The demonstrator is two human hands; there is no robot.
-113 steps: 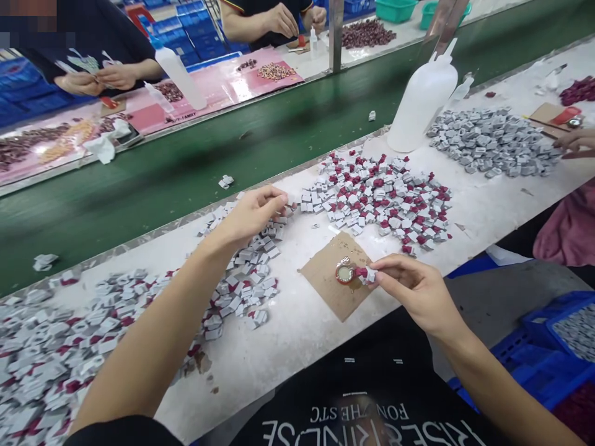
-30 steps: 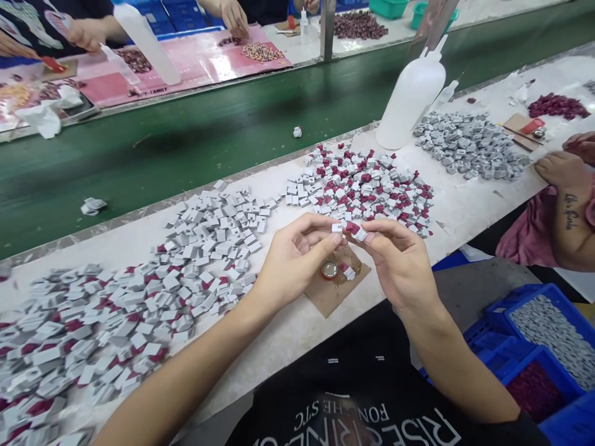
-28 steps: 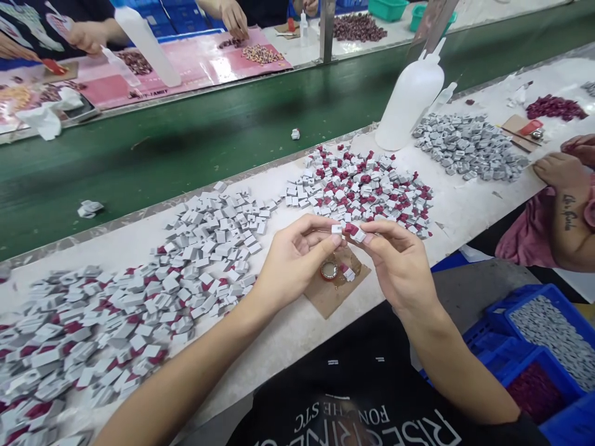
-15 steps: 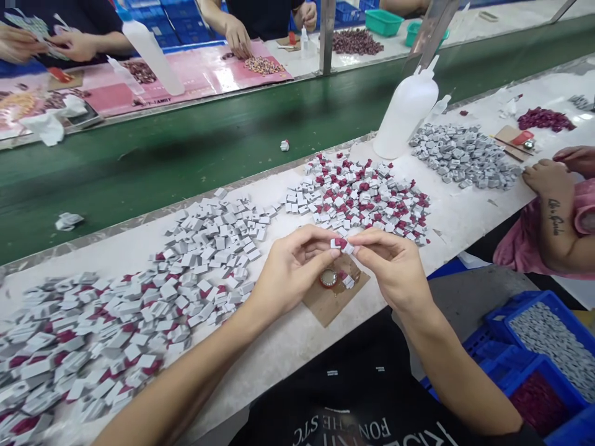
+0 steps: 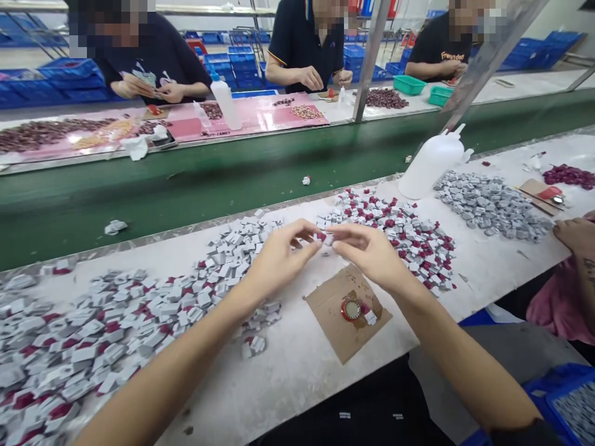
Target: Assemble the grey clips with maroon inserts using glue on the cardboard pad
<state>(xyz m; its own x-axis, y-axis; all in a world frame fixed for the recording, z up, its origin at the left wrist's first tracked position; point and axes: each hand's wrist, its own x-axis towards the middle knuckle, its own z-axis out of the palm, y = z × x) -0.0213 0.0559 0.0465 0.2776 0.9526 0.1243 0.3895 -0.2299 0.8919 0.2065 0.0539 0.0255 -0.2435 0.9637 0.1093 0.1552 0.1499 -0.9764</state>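
Observation:
Between the fingertips of my left hand (image 5: 289, 251) and my right hand (image 5: 365, 248) is a small grey and dark-red piece (image 5: 321, 237), pinched from both sides. Below them a brown cardboard square (image 5: 325, 303) lies on the table, bearing a round red-rimmed cap (image 5: 351, 309), a wet brown patch and another grey and red piece (image 5: 370, 317). A heap of grey and red pieces (image 5: 153, 303) spreads to the left, partly behind my left forearm. A second heap (image 5: 400, 229) lies beyond my right hand.
Past the white table (image 5: 288, 384) runs a green belt (image 5: 209, 179) with small scraps on it. A white bottle (image 5: 432, 164) stands at the back right near grey parts (image 5: 493, 201). A co-worker's arm (image 5: 576, 238) is at the right; people sit across the belt.
The view has tilted up, showing more of the people opposite. My hands, still pinching the piece, have moved away from the cardboard, which is now more exposed.

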